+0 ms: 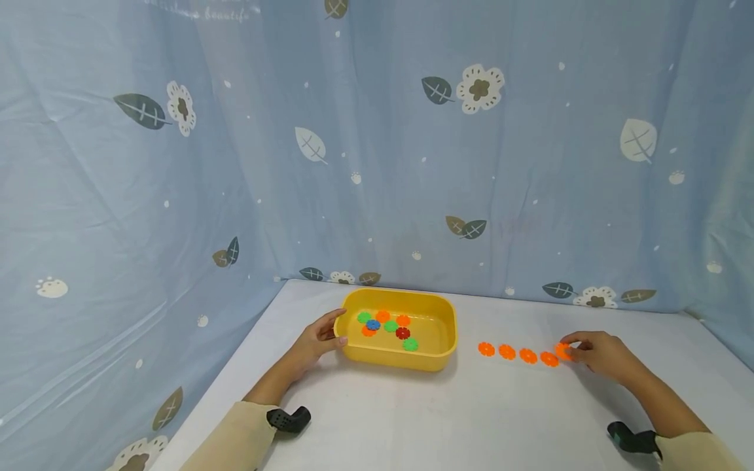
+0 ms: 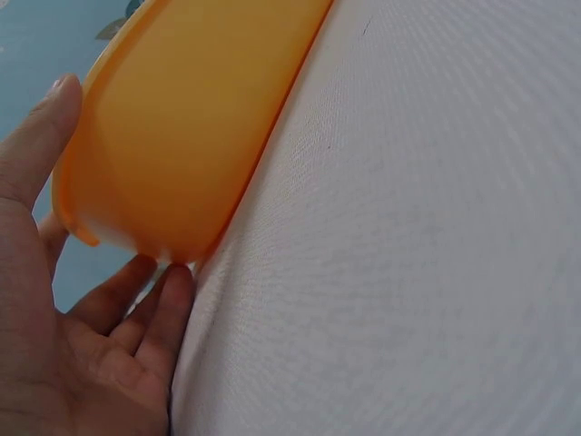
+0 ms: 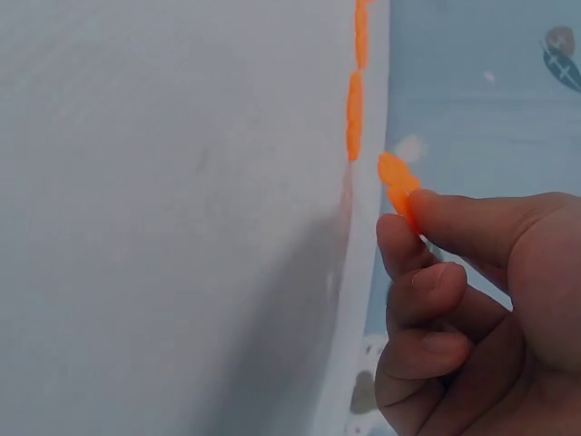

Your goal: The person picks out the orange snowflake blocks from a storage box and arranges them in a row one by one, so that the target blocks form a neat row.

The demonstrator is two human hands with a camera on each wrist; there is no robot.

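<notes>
My left hand (image 1: 317,337) holds the left end of a yellow plastic tub (image 1: 389,358). In the left wrist view the thumb lies at the tub's rim and the fingertips (image 2: 177,282) touch its wall low down near the table. Between thumb and forefinger, my right hand (image 1: 603,355) pinches an orange flower-shaped disc (image 3: 397,180), raised a little off the table in the right wrist view. It is at the right end of a row of several flat orange discs (image 1: 528,356). Inside the tub lie several such discs in green, orange, blue and red (image 1: 403,333).
A white cloth covers the table (image 1: 442,418). Blue curtain (image 1: 383,163) with leaf and flower prints hangs behind the table and at its left side. Black devices (image 1: 288,420) are strapped at both wrists.
</notes>
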